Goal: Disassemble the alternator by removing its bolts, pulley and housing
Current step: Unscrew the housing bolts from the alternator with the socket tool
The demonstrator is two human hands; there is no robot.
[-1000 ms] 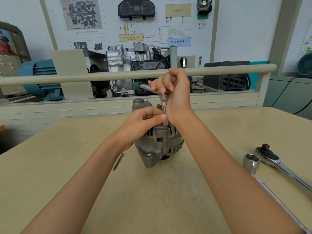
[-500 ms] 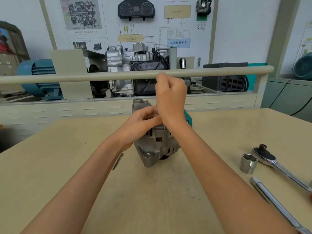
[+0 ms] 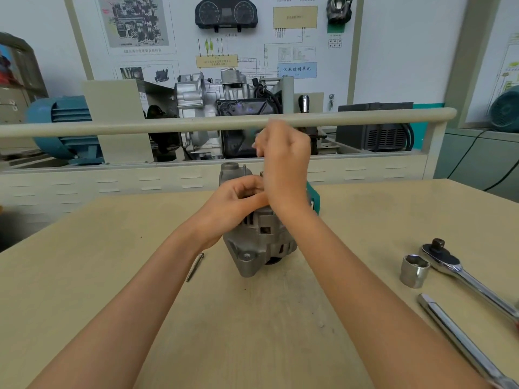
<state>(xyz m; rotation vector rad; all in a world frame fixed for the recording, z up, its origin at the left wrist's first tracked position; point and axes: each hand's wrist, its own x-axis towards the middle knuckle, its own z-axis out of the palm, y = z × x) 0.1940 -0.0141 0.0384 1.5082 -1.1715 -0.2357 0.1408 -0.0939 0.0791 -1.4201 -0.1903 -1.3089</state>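
The grey cast-metal alternator (image 3: 261,242) sits mid beige worktop (image 3: 84,276) with bare room all round, left hand (image 3: 236,203) curled in a grip on its top, right hand (image 3: 285,161) fisted above, grip contents hidden.

The alternator (image 3: 259,242) stands on the table (image 3: 84,276), near its middle. The left hand (image 3: 233,204) rests on the alternator's top from the left; the right hand (image 3: 283,161) is above it, just behind the left hand. A loose bolt (image 3: 195,266) lies on the table just left of the alternator. Well to the right sits a socket (image 3: 414,270), with a ratchet wrench (image 3: 463,273) just beside it on the right and a bar (image 3: 460,341) in front of both. Behind the table runs a rail (image 3: 140,126), and behind that an engine stand (image 3: 224,108).
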